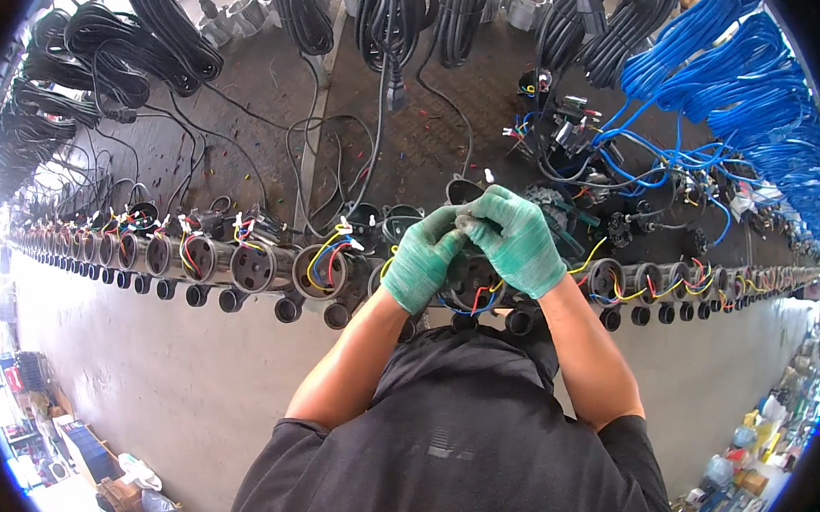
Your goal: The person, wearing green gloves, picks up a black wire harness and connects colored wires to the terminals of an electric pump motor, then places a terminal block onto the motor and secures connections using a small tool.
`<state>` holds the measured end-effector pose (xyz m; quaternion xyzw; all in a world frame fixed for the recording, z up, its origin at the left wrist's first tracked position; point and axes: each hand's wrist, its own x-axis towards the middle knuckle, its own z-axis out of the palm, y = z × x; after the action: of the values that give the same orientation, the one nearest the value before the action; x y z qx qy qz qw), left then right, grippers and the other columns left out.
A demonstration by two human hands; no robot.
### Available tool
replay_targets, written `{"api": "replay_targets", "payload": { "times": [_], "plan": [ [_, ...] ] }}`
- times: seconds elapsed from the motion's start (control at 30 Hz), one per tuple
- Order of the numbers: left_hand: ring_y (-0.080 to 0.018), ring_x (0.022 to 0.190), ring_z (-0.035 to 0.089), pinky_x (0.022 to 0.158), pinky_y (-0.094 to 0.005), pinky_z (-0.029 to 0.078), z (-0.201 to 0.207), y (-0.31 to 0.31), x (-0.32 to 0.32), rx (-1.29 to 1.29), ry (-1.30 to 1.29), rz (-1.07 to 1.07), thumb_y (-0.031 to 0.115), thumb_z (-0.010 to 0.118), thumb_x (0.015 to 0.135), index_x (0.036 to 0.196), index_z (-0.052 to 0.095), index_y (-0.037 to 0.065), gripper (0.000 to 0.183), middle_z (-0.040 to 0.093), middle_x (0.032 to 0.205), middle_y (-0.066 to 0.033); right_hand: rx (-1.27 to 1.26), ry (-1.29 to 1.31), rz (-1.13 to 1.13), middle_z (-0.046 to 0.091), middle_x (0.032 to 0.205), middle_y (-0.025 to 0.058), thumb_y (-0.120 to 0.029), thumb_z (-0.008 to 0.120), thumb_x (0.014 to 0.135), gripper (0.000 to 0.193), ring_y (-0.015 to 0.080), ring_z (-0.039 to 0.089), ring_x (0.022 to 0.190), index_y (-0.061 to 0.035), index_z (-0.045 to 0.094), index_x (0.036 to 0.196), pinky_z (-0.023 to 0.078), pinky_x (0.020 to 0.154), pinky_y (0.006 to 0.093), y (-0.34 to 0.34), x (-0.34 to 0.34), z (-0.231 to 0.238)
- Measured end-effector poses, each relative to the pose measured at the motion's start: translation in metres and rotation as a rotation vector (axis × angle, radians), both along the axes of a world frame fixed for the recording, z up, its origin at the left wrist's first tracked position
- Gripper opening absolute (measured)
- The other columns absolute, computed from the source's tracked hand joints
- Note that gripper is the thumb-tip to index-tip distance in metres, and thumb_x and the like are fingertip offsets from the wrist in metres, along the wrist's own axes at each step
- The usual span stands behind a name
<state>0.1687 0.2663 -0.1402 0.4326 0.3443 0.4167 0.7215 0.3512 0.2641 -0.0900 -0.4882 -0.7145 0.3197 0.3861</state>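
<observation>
My left hand (423, 258) and my right hand (518, 246), both in green gloves, meet at the fingertips over the bench's near edge. Both are closed in a pinch; what lies between the fingers is too small and covered to make out. Under them sits a round dark housing (473, 272), partly hidden, with red, blue and yellow wires (478, 299) at its near side. Just beyond the fingertips is a black round cap (463, 191). Another open housing (323, 270) with coloured wires stands left of my left hand.
A long row of similar housings (253, 267) runs along the near edge both ways. Bundled black cables (393, 15) hang or lie across the far side, blue cable coils (750, 80) at the right. Loose connectors and metal parts (572, 126) lie on the dark bench (257, 105).
</observation>
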Motion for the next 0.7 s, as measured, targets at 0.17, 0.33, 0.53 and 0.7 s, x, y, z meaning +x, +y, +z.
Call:
{"api": "replay_targets", "payload": {
  "times": [0.17, 0.33, 0.53, 0.7],
  "plan": [
    [-0.0094, 0.098, 0.067, 0.086, -0.026, 0.056, 0.001, -0.002, 0.003, -0.009, 0.084, 0.026, 0.019, 0.068, 0.105, 0.13, 0.067, 0.003, 0.029, 0.072, 0.11, -0.002, -0.067, 0.216, -0.029, 0.07, 0.091, 0.0058, -0.005, 0.079, 0.094, 0.012, 0.0144, 0.068, 0.081, 0.0024, 0.075, 0.102, 0.055, 0.075, 0.0301, 0.002, 0.002, -0.006],
    [-0.0123, 0.103, 0.068, 0.092, -0.0301, 0.057, -0.007, -0.002, 0.004, 0.087, 0.072, -0.032, 0.017, 0.067, 0.106, 0.128, 0.067, 0.002, 0.026, 0.072, 0.114, -0.0042, -0.23, 0.646, -0.244, 0.07, 0.085, -0.0006, -0.022, 0.076, 0.101, 0.017, 0.0071, 0.061, 0.077, -0.0049, 0.077, 0.1, 0.047, 0.07, 0.0229, -0.012, 0.014, 0.003],
    [-0.0108, 0.105, 0.066, 0.095, -0.0277, 0.053, -0.009, -0.013, 0.003, 0.232, 0.33, 0.06, 0.013, 0.064, 0.106, 0.127, 0.067, 0.001, 0.024, 0.074, 0.114, -0.0068, -0.13, -0.258, -0.091, 0.069, 0.096, 0.0099, -0.027, 0.079, 0.094, 0.028, 0.0243, 0.07, 0.085, -0.0047, 0.074, 0.11, 0.056, 0.078, 0.0386, -0.043, 0.05, 0.042],
    [-0.0107, 0.105, 0.066, 0.095, -0.0278, 0.053, -0.024, -0.015, 0.018, 0.218, 0.261, 0.05, 0.01, 0.063, 0.107, 0.126, 0.067, 0.001, 0.022, 0.074, 0.113, -0.0059, 0.0, -0.664, 0.046, 0.066, 0.094, 0.0145, -0.022, 0.08, 0.088, 0.027, 0.0375, 0.07, 0.084, -0.0078, 0.072, 0.11, 0.057, 0.076, 0.0452, -0.061, 0.03, 0.021]
  ]
}}
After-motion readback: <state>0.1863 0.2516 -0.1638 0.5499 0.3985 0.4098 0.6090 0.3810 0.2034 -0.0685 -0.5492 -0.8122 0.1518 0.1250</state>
